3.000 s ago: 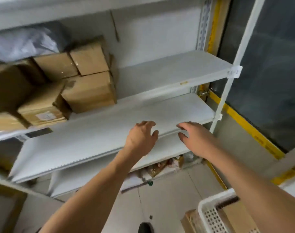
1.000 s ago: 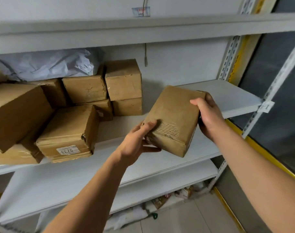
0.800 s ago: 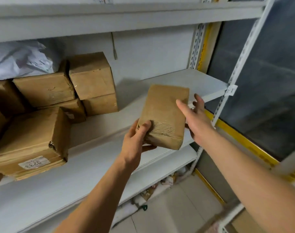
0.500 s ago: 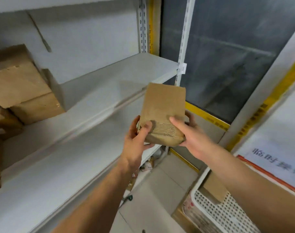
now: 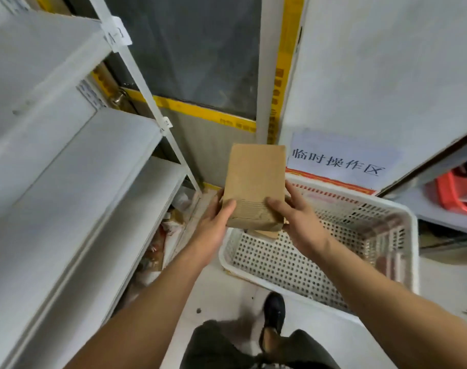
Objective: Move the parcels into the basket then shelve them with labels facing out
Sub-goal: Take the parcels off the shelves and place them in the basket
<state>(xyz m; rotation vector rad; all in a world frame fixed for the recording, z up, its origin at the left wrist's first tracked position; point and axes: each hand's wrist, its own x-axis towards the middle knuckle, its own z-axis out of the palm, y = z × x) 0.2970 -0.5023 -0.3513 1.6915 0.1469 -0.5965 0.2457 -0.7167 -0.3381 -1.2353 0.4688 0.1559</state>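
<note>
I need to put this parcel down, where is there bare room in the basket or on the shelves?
The white basket has bare perforated floor along its near wall; only a brown piece lies under the parcel. The grey shelves on the left show bare boards. Crowded: clutter on the floor under the lowest shelf.

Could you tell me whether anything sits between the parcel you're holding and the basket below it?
Nothing visible does: both hands hold the parcel right above the open white basket, though another parcel already lies inside.
</note>
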